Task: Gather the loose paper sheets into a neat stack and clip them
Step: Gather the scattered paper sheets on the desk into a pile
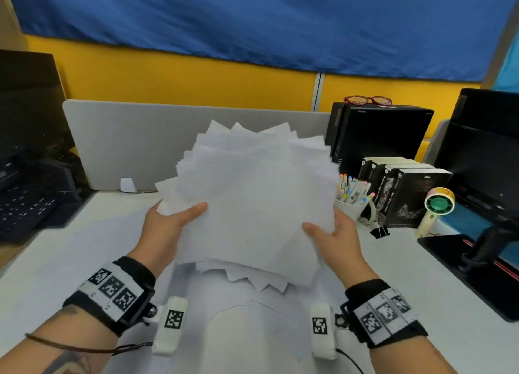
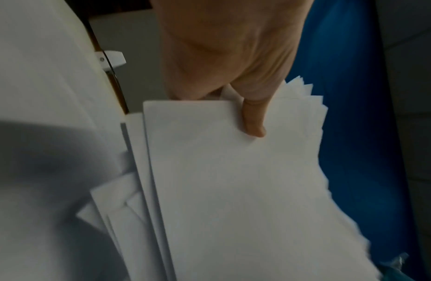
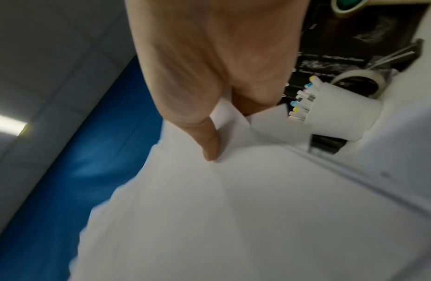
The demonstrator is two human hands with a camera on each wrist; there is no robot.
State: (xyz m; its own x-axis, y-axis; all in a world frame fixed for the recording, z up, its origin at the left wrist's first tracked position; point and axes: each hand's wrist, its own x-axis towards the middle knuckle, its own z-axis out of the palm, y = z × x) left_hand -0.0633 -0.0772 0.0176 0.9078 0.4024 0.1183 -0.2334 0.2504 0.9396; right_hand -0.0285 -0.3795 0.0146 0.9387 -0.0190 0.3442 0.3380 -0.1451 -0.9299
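A grey divider panel (image 1: 168, 137) is standing at the far edge of the white desk (image 1: 421, 303), with yellow wall and blue cloth rising behind it; you are holding a thick, uneven stack of paper sheets (image 1: 252, 205) up over the middle of the desk, its corners fanning out at the far and near edges; your left hand (image 1: 165, 227) is gripping the stack's left side, thumb lying across the top sheet, fingers hidden underneath; your right hand (image 1: 334, 236) is gripping the right side the same way; more sheets are lying flat on the desk below; a black binder clip (image 1: 379, 230) is sitting to the right, near a white cup of pens (image 1: 351, 202) and a row of black books (image 1: 407, 191).
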